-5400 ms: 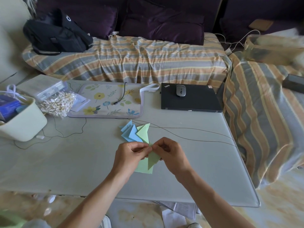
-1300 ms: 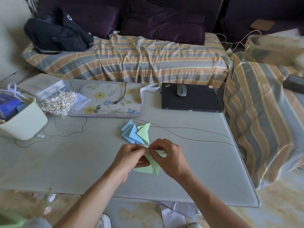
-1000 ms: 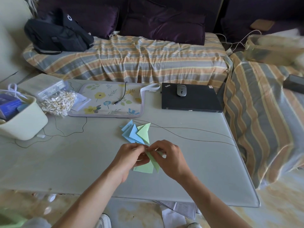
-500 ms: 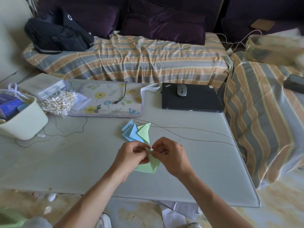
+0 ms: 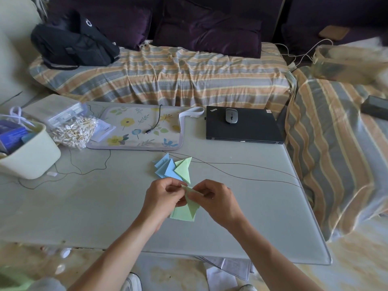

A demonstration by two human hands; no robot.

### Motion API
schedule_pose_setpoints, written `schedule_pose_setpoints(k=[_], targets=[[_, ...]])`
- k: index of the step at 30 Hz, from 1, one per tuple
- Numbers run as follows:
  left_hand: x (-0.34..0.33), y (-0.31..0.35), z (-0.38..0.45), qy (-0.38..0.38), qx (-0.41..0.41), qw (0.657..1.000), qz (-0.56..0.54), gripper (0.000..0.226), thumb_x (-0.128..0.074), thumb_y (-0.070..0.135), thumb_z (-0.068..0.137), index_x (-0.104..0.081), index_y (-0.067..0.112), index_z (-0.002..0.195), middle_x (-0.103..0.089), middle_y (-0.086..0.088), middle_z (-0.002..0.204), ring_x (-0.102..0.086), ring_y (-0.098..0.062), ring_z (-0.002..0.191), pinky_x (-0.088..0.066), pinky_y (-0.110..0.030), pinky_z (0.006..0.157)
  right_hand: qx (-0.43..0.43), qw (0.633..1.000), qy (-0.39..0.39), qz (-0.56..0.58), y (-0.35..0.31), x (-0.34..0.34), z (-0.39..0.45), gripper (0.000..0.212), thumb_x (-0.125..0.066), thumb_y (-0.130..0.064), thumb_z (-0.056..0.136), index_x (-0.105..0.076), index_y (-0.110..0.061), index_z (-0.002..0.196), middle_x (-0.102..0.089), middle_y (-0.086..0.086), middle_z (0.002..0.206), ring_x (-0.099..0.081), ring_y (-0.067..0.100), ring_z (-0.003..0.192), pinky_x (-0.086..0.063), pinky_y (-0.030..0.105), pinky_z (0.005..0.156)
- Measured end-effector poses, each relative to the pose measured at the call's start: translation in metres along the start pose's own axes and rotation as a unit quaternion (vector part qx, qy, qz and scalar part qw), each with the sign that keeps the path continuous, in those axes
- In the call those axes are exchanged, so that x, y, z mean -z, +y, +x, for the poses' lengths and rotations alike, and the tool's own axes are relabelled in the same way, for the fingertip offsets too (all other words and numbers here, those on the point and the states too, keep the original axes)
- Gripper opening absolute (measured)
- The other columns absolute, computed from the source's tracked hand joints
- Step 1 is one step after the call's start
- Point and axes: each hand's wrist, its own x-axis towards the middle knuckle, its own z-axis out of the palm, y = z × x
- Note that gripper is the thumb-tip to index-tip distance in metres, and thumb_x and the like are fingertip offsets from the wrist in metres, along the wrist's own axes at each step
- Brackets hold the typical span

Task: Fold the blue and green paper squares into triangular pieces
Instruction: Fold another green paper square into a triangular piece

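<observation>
Left hand: the left hand (image 5: 162, 199) is above the near middle of the table, fingers curled in, thumb and fingertips pinching the left part of the green paper (image 5: 190, 203).
Right hand: the right hand (image 5: 217, 201) faces it from the other side, fingers bent and pinching the right part of the same sheet; the two sets of fingertips nearly meet at its top.
Green paper: partly folded, held between both hands, a narrow folded flap across the top and a pointed section hanging down (how many layers are folded I cannot tell).
Flat green sheet: the flat green sheet (image 5: 180, 215) lies on the table directly under the hands, partly covered by the held piece.
Folded pile: just beyond the hands, blue folded triangles (image 5: 165, 170) overlap one another, with a green folded triangle (image 5: 184, 170) touching them on the right.
Table: the pale grey table (image 5: 84, 206) carries everything here; a thin dark wire (image 5: 241, 171) runs across it just behind the pile.
Left edge: a cream tub (image 5: 31, 154) holds blue items, and beside it sits a clear bag of cotton swabs (image 5: 73, 131).
Far side of table: a floral mat (image 5: 136, 129) with a cable end on it, and to its right a closed black laptop (image 5: 243, 129) with a grey mouse (image 5: 231, 115) on its lid.
Beyond the table: a sofa under a striped cover (image 5: 178, 74), a black backpack (image 5: 71, 43) on its left end, dark purple cushions (image 5: 205, 28) behind.
</observation>
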Motion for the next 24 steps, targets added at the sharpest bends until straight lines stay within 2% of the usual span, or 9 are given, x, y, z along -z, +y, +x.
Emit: schedule_pose_setpoints(k=[2,5,8,11,14,18,20,24], targets=[[-0.0007,0.0003,0.0004,0.000,0.004,1.000,-0.016,0.012,-0.070,-0.001,0.088,-0.078,0.008,0.090,-0.077,-0.012,0.082,-0.077,-0.023,0.074,-0.065,-0.040,0.080,-0.006,1.000,0.001,-0.014,0.0023,-0.0001,0.0012,0.007,-0.078,-0.022,0.086,-0.074,-0.018,0.081,-0.073,-0.005,0.070,-0.059,0.003,0.057,-0.042,0.012,0.057],[-0.0013,0.0017,-0.0004,-0.006,0.004,0.999,-0.032,0.006,-0.073,0.003,0.089,-0.078,0.005,0.092,-0.078,-0.016,0.089,-0.077,-0.023,0.077,-0.064,-0.033,0.075,-0.023,1.000,-0.008,0.003,0.0035,0.0015,0.0033,0.012,-0.076,-0.017,0.088,-0.074,-0.019,0.076,-0.072,-0.006,0.064,-0.060,0.003,0.054,-0.046,0.016,0.058],[0.0001,0.0038,-0.0015,-0.010,0.003,0.999,-0.050,0.007,-0.072,0.008,0.093,-0.078,0.004,0.093,-0.078,-0.016,0.088,-0.075,-0.020,0.075,-0.063,-0.028,0.069,-0.036,0.999,-0.017,0.024,0.0023,0.0029,0.0038,0.012,-0.075,-0.017,0.088,-0.076,-0.019,0.077,-0.074,-0.001,0.066,-0.061,0.008,0.056,-0.053,0.024,0.064],[0.0002,0.0052,-0.0022,0.000,0.014,0.998,-0.065,0.009,-0.071,0.010,0.095,-0.078,0.004,0.094,-0.079,-0.015,0.088,-0.075,-0.021,0.076,-0.062,-0.026,0.067,-0.049,0.997,-0.035,0.045,0.0010,0.0027,0.0035,0.013,-0.071,-0.016,0.091,-0.078,-0.019,0.080,-0.076,0.004,0.068,-0.065,0.014,0.060,-0.057,0.027,0.068],[0.0000,0.0035,-0.0015,0.013,0.018,0.997,-0.071,0.009,-0.070,0.010,0.095,-0.078,0.004,0.095,-0.079,-0.016,0.090,-0.076,-0.026,0.082,-0.063,-0.026,0.070,-0.065,0.994,-0.051,0.071,-0.0010,0.0017,0.0027,0.017,-0.066,-0.013,0.094,-0.078,-0.017,0.082,-0.077,0.008,0.071,-0.074,0.025,0.071,-0.061,0.031,0.071],[0.0000,0.0001,0.0001,0.021,0.009,0.998,-0.058,0.010,-0.071,0.011,0.095,-0.078,0.004,0.094,-0.079,-0.015,0.089,-0.077,-0.032,0.088,-0.064,-0.032,0.078,-0.064,0.994,-0.065,0.063,-0.0014,-0.0007,0.0019,0.023,-0.058,-0.009,0.097,-0.076,-0.013,0.082,-0.077,0.009,0.072,-0.077,0.023,0.072,-0.061,0.033,0.069],[0.0004,0.0005,0.0008,0.029,0.002,0.998,-0.051,0.010,-0.072,0.012,0.094,-0.078,0.004,0.093,-0.079,-0.014,0.088,-0.077,-0.029,0.082,-0.063,-0.029,0.074,-0.058,0.994,-0.063,0.065,-0.0004,-0.0017,0.0017,0.021,-0.057,-0.011,0.096,-0.074,-0.012,0.085,-0.077,0.008,0.072,-0.076,0.023,0.073,-0.060,0.037,0.073],[0.0015,0.0027,0.0020,0.041,0.003,0.995,-0.087,0.008,-0.073,0.007,0.092,-0.075,0.000,0.093,-0.077,-0.019,0.089,-0.074,-0.022,0.074,-0.062,-0.025,0.070,-0.057,0.994,-0.053,0.079,0.0027,-0.0017,0.0024,0.004,-0.068,-0.016,0.092,-0.071,-0.013,0.090,-0.077,0.006,0.075,-0.071,0.018,0.069,-0.059,0.039,0.077]])
